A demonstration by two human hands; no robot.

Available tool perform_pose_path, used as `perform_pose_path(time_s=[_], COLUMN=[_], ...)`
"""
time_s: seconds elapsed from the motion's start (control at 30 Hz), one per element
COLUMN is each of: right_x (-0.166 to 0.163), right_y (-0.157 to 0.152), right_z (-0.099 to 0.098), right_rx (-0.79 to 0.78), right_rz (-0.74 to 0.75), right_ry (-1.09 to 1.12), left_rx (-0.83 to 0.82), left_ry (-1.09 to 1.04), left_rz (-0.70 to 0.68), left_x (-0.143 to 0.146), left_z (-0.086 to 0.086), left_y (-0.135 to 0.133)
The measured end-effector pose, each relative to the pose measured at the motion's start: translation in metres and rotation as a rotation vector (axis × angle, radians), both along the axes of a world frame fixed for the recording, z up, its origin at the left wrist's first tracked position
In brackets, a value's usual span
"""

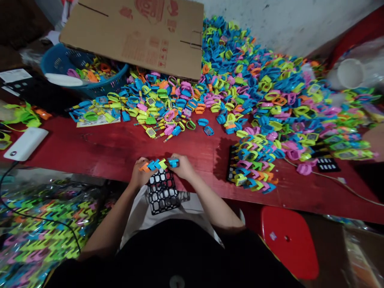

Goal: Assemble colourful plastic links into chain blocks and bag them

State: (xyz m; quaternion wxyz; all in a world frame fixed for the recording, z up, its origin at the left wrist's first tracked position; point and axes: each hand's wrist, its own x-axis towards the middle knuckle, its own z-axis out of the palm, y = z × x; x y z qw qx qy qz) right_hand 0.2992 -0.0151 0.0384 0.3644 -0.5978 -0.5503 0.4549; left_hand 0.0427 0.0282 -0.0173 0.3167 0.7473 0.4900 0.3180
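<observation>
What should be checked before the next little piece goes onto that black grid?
1. Black grid held steady: ok, the left hand grips its top corner and the right hand is at its top edge.
2. Row of pieces fully seated: cannot tell, too small.
3. Free cells below that row: ok, they are empty.
4. Supply near: ok, the loose pile lies on the red table.
5. Right hand free: not ok, it pinches a blue piece.

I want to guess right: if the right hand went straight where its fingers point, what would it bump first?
Probably the row of little coloured pieces on the black grid; the right hand, pinching a blue piece, points sideways at them, with the left hand just beyond.
</observation>
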Motion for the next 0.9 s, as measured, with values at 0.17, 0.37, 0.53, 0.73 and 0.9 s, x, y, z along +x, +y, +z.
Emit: perform_pose_path(time_s=[0.17, 0.37, 0.53, 0.73, 0.9], right_x=[0.000, 0.015, 0.005, 0.010, -0.013], right_y=[0.008, 0.053, 0.090, 0.072, 0.040], right_z=[0.016, 0.024, 0.017, -0.003, -0.018], right_rx=[0.015, -0.031, 0.052, -0.004, 0.099], right_rz=[0.167, 0.356, -0.087, -0.357, -0.185], right_ry=[-0.182, -0.135, -0.437, -0.412, 0.152], left_rx=[-0.033, 0.018, 0.119, -0.005, -0.226], left_ry=[-0.027, -0.091, -0.070, -0.068, -0.186], left_rz=[0.040, 0.123, 0.450, 0.358, -0.018], left_x=[0.005, 0.008, 0.001, -0.007, -0.018], left_z=[0.004, 0.004, 0.012, 0.022, 0.030], left_y=[-0.005, -0.012, -0.020, -0.053, -0.065])
